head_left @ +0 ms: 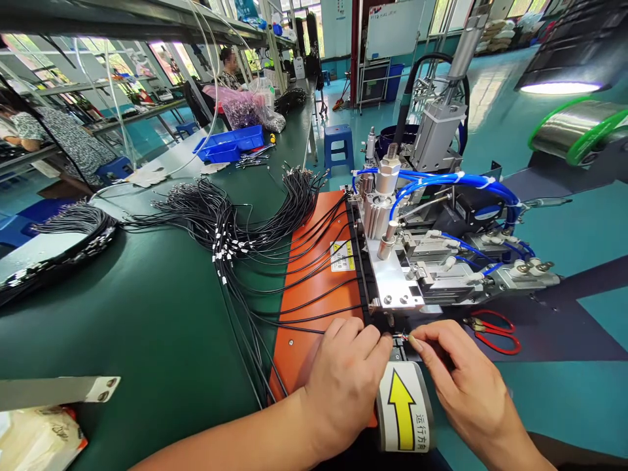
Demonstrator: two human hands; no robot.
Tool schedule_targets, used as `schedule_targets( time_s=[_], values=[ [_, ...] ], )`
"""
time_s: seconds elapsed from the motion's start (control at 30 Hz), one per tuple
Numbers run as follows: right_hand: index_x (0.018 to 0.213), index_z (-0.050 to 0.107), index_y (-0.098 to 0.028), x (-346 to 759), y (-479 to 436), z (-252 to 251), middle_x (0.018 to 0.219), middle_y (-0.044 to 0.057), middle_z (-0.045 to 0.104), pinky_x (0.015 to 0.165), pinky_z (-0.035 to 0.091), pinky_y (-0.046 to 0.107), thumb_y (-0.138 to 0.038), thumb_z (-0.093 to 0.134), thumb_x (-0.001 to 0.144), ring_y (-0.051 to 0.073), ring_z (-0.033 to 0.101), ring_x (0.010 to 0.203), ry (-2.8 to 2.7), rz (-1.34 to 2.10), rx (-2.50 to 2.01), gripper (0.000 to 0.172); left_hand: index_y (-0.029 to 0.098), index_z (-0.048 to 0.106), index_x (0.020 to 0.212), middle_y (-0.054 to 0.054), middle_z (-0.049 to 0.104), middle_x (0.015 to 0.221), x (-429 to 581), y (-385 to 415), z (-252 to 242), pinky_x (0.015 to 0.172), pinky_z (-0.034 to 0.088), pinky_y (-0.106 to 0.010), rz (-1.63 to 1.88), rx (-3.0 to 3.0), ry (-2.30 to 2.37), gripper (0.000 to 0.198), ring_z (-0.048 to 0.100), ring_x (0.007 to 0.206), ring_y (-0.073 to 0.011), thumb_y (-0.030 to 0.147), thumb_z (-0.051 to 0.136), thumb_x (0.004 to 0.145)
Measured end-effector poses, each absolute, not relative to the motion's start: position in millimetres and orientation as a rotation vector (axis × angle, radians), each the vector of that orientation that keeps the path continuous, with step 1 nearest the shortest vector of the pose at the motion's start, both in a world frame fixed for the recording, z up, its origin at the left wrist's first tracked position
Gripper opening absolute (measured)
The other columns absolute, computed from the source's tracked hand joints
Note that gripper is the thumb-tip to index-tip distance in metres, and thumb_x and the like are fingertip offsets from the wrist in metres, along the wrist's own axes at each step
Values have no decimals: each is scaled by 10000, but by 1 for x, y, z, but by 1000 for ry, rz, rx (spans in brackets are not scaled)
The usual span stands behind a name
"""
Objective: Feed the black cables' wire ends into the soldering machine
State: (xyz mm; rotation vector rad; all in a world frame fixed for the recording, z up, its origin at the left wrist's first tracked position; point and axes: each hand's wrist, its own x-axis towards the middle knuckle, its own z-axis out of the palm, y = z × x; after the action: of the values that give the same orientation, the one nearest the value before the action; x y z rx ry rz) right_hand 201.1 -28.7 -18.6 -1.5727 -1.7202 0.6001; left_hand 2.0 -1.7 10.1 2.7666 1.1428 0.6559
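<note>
Head view: left hand (343, 386) and right hand (466, 386) grips pinch stripped cable tip (401, 336), steadying it just in front of pneumatic press (392, 275).

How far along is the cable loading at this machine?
Done: several laid cables run side by side across the orange plate to the machine. In hand: the left hand and right hand pinch one cable end with bared coloured strands at the machine's front. Left: a large heap of cables on the green table, apparently not yet loaded.
</note>
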Motion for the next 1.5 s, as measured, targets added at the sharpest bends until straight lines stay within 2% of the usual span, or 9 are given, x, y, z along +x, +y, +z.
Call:
schedule_targets(
  time_s=[0.23,0.4,0.53,0.63,0.73,0.9,1.0,1.2,1.5],
  values=[
    [898,554,-250,197,-29,-28,873,23,568,753,451,338,-340,424,1041,196,564,811,-1675,697,-1595,214,145,650,1126,-45,575,810,2,-2,10,689,406,-366,646,2781,1148,258,494,759,-213,160,411,1028],
    [887,565,-244,194,-30,-30,871,27,582,773,461,338,-383,415,1037,200,574,821,-1604,750,-1623,253,150,649,1130,-47,575,811,2,-2,12,698,422,-370,620,2778,1150,267,496,759,-213,179,400,1037],
    [921,611,-247,197,-29,-24,859,7,630,703,494,279,-448,448,1029,173,606,780,-1510,875,-1672,280,151,643,1151,-50,582,831,2,-2,12,705,432,-376,593,2777,1153,267,503,771,-216,192,403,1039],
    [1034,645,-254,199,-26,-18,979,5,673,781,495,254,-513,479,1009,168,637,892,-1383,1010,-1696,308,146,644,1148,-56,589,843,1,-3,11,707,435,-380,602,2770,1147,263,503,779,-221,182,412,1031],
    [1036,673,-248,199,-22,-13,1040,16,674,884,462,259,-526,487,1001,175,623,974,-1387,1027,-1658,337,138,646,1136,-56,591,837,1,-3,10,705,436,-383,625,2768,1142,254,504,778,-225,177,421,1024],
    [1060,691,-260,196,-24,-8,1145,29,664,909,459,260,-517,513,994,185,619,1040,-1398,986,-1639,320,140,648,1120,-50,587,829,1,-2,10,698,442,-380,624,2779,1144,250,498,765,-217,166,418,1024],
    [1060,694,-259,197,-25,-9,1068,28,677,835,488,263,-530,543,971,196,633,1000,-1375,962,-1681,322,145,648,1122,-50,583,822,2,-2,10,704,445,-372,631,2778,1147,260,504,765,-214,161,407,1026],
    [941,697,-240,199,-20,-16,849,10,670,675,491,263,-565,573,928,176,604,750,-1336,1034,-1739,348,145,645,1117,-44,589,822,2,-3,12,694,452,-372,626,2803,1155,230,514,753,-218,152,441,1011],
    [895,642,-226,196,-20,-17,803,1,619,628,462,254,-570,508,962,162,545,698,-1330,1173,-1716,375,139,650,952,-61,600,819,-2,-8,22,709,504,-415,515,2781,1284,176,541,750,-233,64,491,940]
  ],
)
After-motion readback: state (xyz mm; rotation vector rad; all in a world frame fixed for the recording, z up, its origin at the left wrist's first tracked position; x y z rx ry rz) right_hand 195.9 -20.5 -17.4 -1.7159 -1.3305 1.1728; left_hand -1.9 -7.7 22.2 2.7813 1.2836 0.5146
